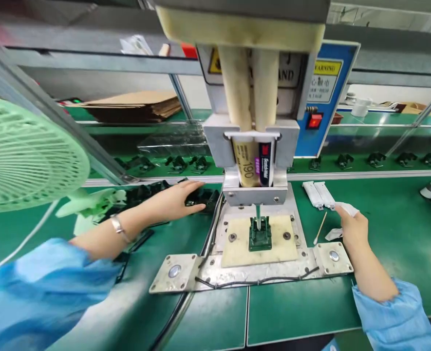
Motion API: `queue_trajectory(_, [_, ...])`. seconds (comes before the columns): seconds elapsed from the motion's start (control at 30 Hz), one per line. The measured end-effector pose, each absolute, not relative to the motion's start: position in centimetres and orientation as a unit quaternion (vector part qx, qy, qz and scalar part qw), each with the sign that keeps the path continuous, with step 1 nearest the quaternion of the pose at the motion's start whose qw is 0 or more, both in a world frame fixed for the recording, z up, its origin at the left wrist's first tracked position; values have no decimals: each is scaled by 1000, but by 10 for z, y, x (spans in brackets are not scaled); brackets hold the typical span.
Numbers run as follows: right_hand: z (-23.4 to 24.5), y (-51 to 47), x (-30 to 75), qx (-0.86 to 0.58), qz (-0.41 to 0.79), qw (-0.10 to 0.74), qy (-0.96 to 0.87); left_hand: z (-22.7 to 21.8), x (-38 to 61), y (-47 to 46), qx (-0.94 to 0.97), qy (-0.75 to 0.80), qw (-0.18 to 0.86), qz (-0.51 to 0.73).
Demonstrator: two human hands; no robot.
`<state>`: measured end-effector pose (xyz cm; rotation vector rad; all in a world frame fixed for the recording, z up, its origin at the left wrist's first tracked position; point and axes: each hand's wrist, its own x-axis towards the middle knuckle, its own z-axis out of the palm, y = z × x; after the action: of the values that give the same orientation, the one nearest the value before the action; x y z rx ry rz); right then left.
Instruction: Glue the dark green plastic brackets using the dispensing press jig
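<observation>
A left hand, fingers spread wide, partly hides black parts, the right hand pinches a partly covered white wipe, and the frame crops a green fan.

Head camera looks forward and down — close over the bench, machine near centre — edges apparently blurred
</observation>
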<state>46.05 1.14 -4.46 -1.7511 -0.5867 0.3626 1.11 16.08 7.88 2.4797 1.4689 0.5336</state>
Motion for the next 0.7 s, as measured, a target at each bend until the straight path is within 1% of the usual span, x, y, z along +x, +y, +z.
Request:
queue_trajectory(0.13, [-37,-15,452,-740,150,619,-218,94,28,108,836,487,78,239])
queue_trajectory(0.2, [-38,-19,451,-734,154,628,-207,94,49,81,835,457,155,267])
queue_trajectory(0.27, [-41,-18,452,-731,163,631,-205,85,74,64,833,436,250,231])
queue_trajectory(0.37, [-48,-14,456,-733,167,625,-212,67,105,57,809,433,355,179])
queue_trajectory(0.5, [-50,-13,458,-736,162,621,-216,58,120,62,777,411,452,153])
queue_trajectory(0.6, [-49,-14,456,-734,160,621,-222,66,118,62,739,398,525,144])
queue_trajectory(0.7, [-48,-14,456,-737,153,617,-232,77,114,56,668,436,595,95])
